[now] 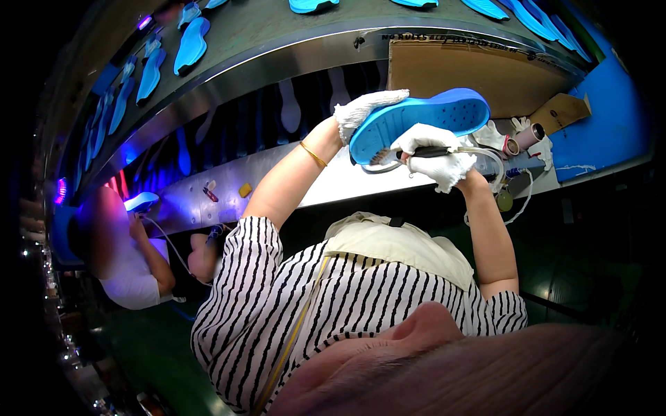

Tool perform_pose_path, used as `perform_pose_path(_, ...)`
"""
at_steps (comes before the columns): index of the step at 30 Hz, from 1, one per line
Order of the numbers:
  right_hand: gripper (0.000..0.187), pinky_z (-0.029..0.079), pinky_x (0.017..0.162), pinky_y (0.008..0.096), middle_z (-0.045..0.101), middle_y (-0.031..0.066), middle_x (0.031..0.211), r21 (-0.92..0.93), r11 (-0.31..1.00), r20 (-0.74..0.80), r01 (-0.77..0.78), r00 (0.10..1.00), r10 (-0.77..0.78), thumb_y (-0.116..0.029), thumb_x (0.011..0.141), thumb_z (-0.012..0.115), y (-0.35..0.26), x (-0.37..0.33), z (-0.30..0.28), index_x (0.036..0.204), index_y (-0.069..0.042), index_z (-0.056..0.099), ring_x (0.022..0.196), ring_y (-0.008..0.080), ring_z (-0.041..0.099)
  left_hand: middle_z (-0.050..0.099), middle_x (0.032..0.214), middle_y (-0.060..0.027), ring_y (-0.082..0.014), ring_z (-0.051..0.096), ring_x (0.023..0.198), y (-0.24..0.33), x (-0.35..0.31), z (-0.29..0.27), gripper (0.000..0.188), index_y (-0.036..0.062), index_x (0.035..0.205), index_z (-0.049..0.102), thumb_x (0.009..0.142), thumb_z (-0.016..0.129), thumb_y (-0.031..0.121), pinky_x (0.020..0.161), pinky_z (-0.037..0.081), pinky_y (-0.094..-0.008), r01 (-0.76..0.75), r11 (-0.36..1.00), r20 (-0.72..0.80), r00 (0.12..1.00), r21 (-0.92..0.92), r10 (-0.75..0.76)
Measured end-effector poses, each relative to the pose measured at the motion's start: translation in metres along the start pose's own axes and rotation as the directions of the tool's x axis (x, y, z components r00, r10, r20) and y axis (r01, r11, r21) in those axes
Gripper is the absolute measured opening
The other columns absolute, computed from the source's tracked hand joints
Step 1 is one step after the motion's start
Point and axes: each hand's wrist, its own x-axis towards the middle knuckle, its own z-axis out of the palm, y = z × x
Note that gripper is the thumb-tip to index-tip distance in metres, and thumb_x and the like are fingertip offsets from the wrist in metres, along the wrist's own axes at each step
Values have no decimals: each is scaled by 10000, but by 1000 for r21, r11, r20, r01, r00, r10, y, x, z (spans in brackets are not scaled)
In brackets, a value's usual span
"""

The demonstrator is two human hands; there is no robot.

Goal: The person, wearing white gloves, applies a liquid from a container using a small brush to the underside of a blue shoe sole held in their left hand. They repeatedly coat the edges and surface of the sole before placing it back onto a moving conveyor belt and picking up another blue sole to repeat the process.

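Note:
A bright blue shoe sole [449, 114] is tilted above the work table, its hollow side with small holes facing me. My left hand [362, 114], in a white knit glove, grips the sole at its left end and upper edge. In my gloved right hand [438, 154] is a dark-handled brush [380, 157], its light bristles at the sole's lower left rim. Whether the bristles touch the sole I cannot tell. A pale tube [497, 158] runs from the handle's rear toward the right.
Blue soles [192, 46] lie on a dark belt [257, 22] behind a metal rail. At right are a cardboard sheet [458, 73], a blue panel [603, 118], a thermos [531, 136] and spare gloves [491, 135]. A yellow block [245, 190] lies left, near a co-worker [132, 267] holding a sole.

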Motion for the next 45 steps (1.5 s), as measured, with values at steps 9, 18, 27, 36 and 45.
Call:
perform_pose_path(9, 160, 507, 744, 286, 641, 64, 859, -63, 995, 48, -76, 996, 79, 20, 688, 656, 8, -10, -36, 830, -25, 599, 819, 140, 608, 681, 1033, -113, -184, 678, 852, 3, -2, 9, 358, 24, 1138, 629, 928, 603, 313, 758, 576, -318, -15, 999, -29, 999, 52, 16)
perform_pose_path(18, 109, 520, 705, 250, 656, 69, 834, 75, 989, -420, 129, 904, -86, 22, 786, 660, 9, -28, 24, 895, 12, 653, 767, 110, 636, 429, 1374, -287, -437, 493, 1208, -31, 7, 4, 846, 9, 1438, 316, 901, 348, 662, 1000, 428, -543, -170, 864, 287, 898, -473, 334)
perform_pose_path(27, 115, 518, 706, 266, 675, 85, 886, 75, 971, -648, 227, 752, -125, 46, 818, 633, -8, -9, 30, 925, 5, 641, 756, 117, 633, 520, 1279, -250, -370, 567, 1113, -54, -2, 15, 775, -5, 1392, 368, 908, 400, 599, 966, 473, -471, 73, 692, 436, 822, -719, 367)
perform_pose_path(36, 179, 528, 742, 257, 684, 97, 922, 256, 847, -593, 465, 768, -242, 110, 825, 608, 7, 12, 1, 973, 9, 619, 814, 127, 649, 512, 1307, -249, -378, 576, 1123, -54, -16, 17, 787, 17, 1405, 374, 911, 384, 629, 965, 480, -486, -205, 784, 177, 912, -586, 371)
perform_pose_path(45, 207, 536, 740, 324, 681, 114, 904, -405, 848, -395, 342, 771, -500, 71, 671, 698, -2, 12, 23, 834, -53, 670, 849, 250, 673, 539, 1280, -212, -340, 614, 1043, -63, -25, -11, 753, 51, 1400, 395, 910, 422, 623, 913, 508, -468, -175, 739, 227, 884, -650, 410)
